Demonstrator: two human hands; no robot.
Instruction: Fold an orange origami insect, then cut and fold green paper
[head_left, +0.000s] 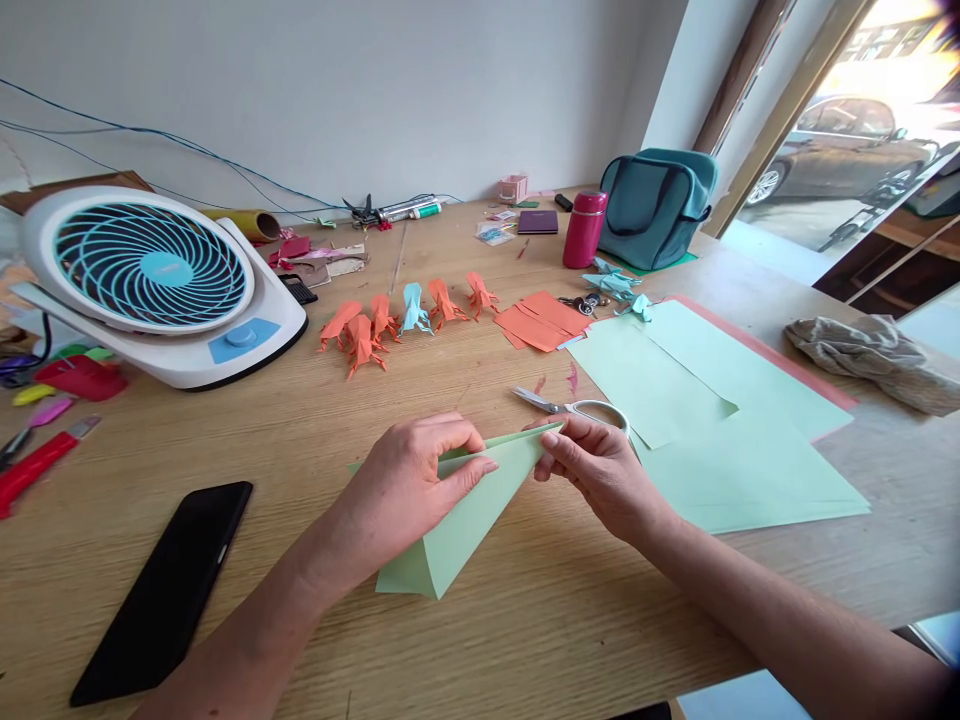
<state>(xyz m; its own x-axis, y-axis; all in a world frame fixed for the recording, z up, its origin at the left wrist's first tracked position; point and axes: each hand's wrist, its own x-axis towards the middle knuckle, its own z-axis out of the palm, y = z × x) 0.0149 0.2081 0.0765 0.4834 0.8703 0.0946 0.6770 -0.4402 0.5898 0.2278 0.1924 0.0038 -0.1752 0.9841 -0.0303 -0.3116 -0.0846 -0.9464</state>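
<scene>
A sheet of light green paper [480,510], folded over on itself, is held between my two hands just above the wooden table. My left hand [424,475] grips its upper edge, thumb in front and fingers partly hidden behind. The right-hand tip is pinched between the thumb and fingers of my right hand [592,460]. A crease runs down the lower left of the sheet, and its left corner shows past my left wrist. White-handled scissors [559,405] lie right behind my right hand, blades pointing left. Larger light green sheets [757,470] lie to the right.
Folded orange paper figures [362,342] and a blue one [414,308] stand mid-table, with orange paper sheets [544,320] beside them. A fan [161,270], black phone [165,590] and red cutter [41,465] are left. A pink bottle [584,230] and teal bag [656,210] stand behind.
</scene>
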